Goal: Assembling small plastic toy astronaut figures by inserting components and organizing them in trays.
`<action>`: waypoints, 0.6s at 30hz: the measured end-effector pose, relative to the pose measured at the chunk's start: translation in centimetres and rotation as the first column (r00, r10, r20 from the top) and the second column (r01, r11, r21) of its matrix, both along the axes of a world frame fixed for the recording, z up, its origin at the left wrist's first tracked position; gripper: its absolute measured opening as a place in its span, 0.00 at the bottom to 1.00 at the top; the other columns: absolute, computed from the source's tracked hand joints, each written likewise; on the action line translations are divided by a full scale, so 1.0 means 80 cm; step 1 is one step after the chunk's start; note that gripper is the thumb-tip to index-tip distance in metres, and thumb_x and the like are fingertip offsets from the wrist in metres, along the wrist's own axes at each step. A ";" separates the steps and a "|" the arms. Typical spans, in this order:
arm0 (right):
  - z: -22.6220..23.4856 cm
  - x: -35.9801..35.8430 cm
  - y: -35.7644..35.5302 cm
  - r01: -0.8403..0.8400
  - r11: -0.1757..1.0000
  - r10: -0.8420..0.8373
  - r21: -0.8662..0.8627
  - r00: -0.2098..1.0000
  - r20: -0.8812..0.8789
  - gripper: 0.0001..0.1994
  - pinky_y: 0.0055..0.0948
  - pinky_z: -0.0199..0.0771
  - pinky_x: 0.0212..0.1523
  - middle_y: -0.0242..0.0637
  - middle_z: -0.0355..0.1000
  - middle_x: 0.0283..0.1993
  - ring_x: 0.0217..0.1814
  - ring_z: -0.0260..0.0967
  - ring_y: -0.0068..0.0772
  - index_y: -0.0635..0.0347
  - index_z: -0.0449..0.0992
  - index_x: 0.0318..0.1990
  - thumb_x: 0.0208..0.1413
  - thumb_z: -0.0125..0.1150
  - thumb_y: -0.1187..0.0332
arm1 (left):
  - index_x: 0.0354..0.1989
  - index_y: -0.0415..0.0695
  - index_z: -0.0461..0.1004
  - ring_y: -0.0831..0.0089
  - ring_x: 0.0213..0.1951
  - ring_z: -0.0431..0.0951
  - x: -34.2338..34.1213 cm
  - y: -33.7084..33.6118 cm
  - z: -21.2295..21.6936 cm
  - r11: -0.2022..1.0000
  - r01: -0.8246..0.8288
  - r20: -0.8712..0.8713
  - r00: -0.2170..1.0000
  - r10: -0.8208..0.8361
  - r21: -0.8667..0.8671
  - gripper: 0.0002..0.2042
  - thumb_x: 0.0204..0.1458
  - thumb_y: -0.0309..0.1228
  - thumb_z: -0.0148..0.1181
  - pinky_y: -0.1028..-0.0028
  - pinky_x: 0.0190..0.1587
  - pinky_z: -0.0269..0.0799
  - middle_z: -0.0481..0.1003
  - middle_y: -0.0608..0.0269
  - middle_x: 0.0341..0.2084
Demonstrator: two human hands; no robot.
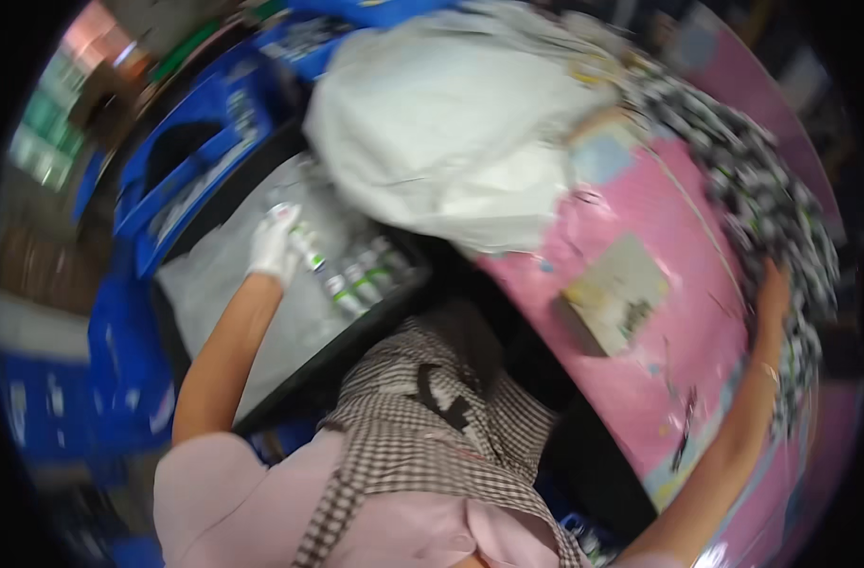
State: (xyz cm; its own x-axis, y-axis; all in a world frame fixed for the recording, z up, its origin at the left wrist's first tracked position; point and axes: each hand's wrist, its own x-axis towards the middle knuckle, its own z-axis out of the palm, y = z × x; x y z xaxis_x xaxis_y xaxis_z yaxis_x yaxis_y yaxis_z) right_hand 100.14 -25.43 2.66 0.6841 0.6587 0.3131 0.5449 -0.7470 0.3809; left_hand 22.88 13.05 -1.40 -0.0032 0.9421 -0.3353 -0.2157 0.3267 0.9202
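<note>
My left hand [274,244], in a white glove, is over a black tray [290,386] lined with a grey sheet. Its fingers are drawn together at a small pale piece that blur keeps me from naming. Just right of it lies a white-and-green piece [308,248]. Several similar white-and-green cylindrical pieces [358,282] lie in a row along the tray's near right side. On the far right, my bare right hand [773,287] reaches into a long heap of small black, white and green parts [756,180]. Its fingers are blurred and partly lost among them.
A pink-covered table [602,398] carries a pale block [615,293] and a dark slim tool [684,431]. A large white plastic bag [441,123] bulges between tray and heap. Blue bins [181,180] stand beyond the tray, and more blue containers [129,350] are at left.
</note>
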 end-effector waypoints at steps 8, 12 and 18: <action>0.050 -0.069 0.051 -0.425 0.783 0.532 0.453 0.836 -0.135 0.21 0.35 0.69 0.47 0.48 0.65 0.54 0.55 0.66 0.41 0.57 0.64 0.55 0.50 0.49 0.80 | 0.43 0.46 0.67 0.65 0.37 0.74 -0.094 0.074 -0.106 0.874 -0.362 -0.056 0.930 0.364 -0.325 0.13 0.51 0.31 0.60 0.60 0.39 0.74 0.70 0.59 0.36; 0.066 -0.086 0.023 0.011 0.218 0.712 0.976 0.682 -0.166 0.17 0.33 0.70 0.54 0.41 0.66 0.52 0.54 0.66 0.34 0.66 0.65 0.52 0.60 0.52 0.65 | 0.44 0.47 0.66 0.63 0.38 0.75 -0.033 0.107 -0.120 0.895 -0.007 -0.025 1.000 -0.005 -0.446 0.12 0.53 0.34 0.58 0.59 0.42 0.74 0.70 0.60 0.37; 0.108 -0.226 0.040 0.542 -0.019 0.902 0.840 0.371 -0.219 0.21 0.31 0.71 0.52 0.40 0.68 0.50 0.51 0.68 0.34 0.63 0.64 0.53 0.60 0.50 0.57 | 0.46 0.47 0.67 0.61 0.33 0.76 -0.005 0.178 -0.184 0.860 0.157 -0.047 0.978 -0.205 -0.486 0.12 0.60 0.36 0.41 0.56 0.39 0.73 0.74 0.54 0.30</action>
State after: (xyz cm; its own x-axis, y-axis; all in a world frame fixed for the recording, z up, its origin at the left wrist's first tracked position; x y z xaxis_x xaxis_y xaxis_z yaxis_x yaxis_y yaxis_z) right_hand 82.05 -22.19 11.32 0.8473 0.4697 0.2478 0.0841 0.3420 -0.9359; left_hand 22.50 27.28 -16.11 0.0982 0.6538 -0.7503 -0.0305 0.7556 0.6544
